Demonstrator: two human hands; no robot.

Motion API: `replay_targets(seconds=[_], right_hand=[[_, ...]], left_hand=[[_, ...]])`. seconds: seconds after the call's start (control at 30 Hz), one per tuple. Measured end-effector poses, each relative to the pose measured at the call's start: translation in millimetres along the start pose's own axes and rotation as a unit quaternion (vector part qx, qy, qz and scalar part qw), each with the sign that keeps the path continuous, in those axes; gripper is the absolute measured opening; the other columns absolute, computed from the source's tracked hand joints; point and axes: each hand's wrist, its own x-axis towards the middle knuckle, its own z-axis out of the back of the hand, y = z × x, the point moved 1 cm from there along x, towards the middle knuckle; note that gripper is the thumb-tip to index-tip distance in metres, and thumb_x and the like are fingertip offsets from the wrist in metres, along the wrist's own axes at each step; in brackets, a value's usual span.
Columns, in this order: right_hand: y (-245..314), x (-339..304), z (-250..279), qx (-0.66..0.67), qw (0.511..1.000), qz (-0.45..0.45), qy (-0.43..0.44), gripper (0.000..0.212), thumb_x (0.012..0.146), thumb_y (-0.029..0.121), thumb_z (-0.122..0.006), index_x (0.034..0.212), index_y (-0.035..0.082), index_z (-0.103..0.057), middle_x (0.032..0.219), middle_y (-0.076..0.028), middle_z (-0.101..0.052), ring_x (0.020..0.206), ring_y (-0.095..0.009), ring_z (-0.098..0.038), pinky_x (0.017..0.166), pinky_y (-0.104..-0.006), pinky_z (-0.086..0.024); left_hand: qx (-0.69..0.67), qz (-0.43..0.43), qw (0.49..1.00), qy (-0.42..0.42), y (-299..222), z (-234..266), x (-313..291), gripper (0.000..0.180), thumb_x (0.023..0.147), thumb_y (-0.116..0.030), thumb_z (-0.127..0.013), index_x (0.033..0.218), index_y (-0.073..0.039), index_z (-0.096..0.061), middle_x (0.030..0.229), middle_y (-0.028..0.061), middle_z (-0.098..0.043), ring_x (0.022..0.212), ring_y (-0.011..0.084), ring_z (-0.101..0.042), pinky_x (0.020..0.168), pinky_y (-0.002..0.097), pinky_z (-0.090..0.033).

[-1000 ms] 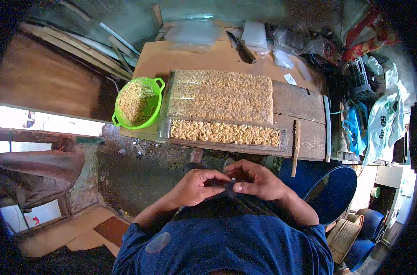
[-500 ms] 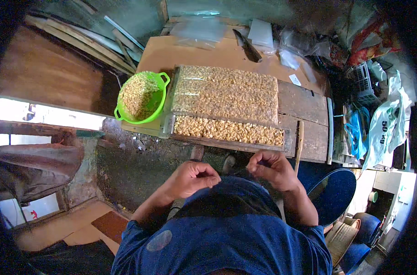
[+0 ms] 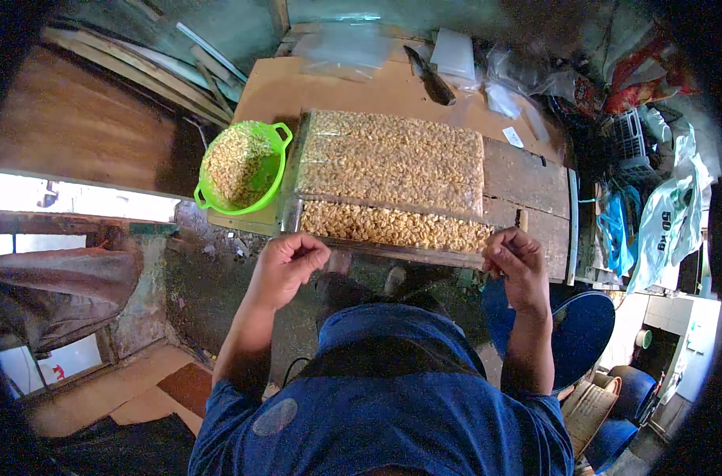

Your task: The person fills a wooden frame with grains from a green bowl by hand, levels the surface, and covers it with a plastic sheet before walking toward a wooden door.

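My left hand [image 3: 289, 262] is closed in a pinch at the front left corner of the front row of pale, bean-like pieces [image 3: 392, 225]. Opposite it, my right hand [image 3: 518, 260] pinches at the front right corner. What the fingertips hold is too thin or hidden to make out. The front row lies long and low along the table's near edge, with clear plastic at its ends. Behind it, several similar rows [image 3: 388, 159] lie side by side under clear plastic film. A bright green colander [image 3: 275, 170], part filled with the same pieces, stands left of the rows.
On the table [image 3: 273, 91] lie a knife [image 3: 434, 83], clear plastic sheets [image 3: 345, 51], a white stack of sheets [image 3: 453, 54] and a small white card [image 3: 512, 137]. Blue barrels [image 3: 585, 333] stand at the right. A white sack [image 3: 670, 210] hangs beyond the table's right end.
Both hands have moved forward and apart, from in front of my body to the front corners of the near row. They stay pinched.
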Motion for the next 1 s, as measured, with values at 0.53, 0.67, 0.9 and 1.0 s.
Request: replay_targets(seconds=[0.53, 0.67, 0.9, 1.0], right_hand=[[-55.3, 40.0, 13.6, -0.3, 0.945, 0.008, -0.131, 0.016, 0.091, 0.011, -0.067, 0.104, 0.001, -0.067, 0.082, -0.004, -0.068, 0.073, -0.011, -0.063, 0.066, -0.027, -0.051], [-55.0, 38.2, 5.9, -0.395, 0.907, -0.003, -0.145, 0.017, 0.09, 0.009, -0.068, 0.105, 0.001, -0.065, 0.08, -0.005, -0.067, 0.073, -0.012, -0.062, 0.067, -0.0287, -0.05], [-50.8, 37.8, -5.3, -0.389, 0.906, -0.016, -0.169, 0.021, 0.086, 0.008, -0.071, 0.106, 0.006, -0.065, 0.089, -0.014, -0.073, 0.081, -0.022, -0.071, 0.071, -0.0344, -0.053], [-54.9, 38.6, -3.5, -0.376, 0.911, -0.03, -0.168, 0.021, 0.086, 0.008, -0.071, 0.106, 0.006, -0.065, 0.091, -0.013, -0.073, 0.081, -0.024, -0.071, 0.072, -0.0353, -0.054]], left_hand=[[0.245, -0.007, 0.961, -0.131, 30.0, 4.7, 58.4, 0.015, 0.092, -0.019, -0.069, 0.094, -0.004, -0.068, 0.071, -0.0013, -0.061, 0.059, 0.0056, -0.052, 0.053, 0.0241, -0.042], [0.264, -0.008, 0.953, -0.15, 31.3, 2.7, 60.6, 0.015, 0.09, -0.018, -0.07, 0.094, -0.003, -0.069, 0.074, 0.0012, -0.065, 0.062, 0.008, -0.056, 0.057, 0.0259, -0.045], [0.295, -0.018, 0.943, -0.156, 24.8, 5.2, 62.0, 0.015, 0.088, -0.016, -0.071, 0.095, -0.002, -0.069, 0.083, 0.0076, -0.072, 0.074, 0.0149, -0.066, 0.069, 0.0298, -0.051], [0.303, -0.036, 0.939, -0.161, 25.9, 8.9, 62.0, 0.014, 0.088, -0.015, -0.071, 0.094, -0.002, -0.069, 0.083, 0.0089, -0.072, 0.074, 0.0168, -0.068, 0.068, 0.0305, -0.052]])
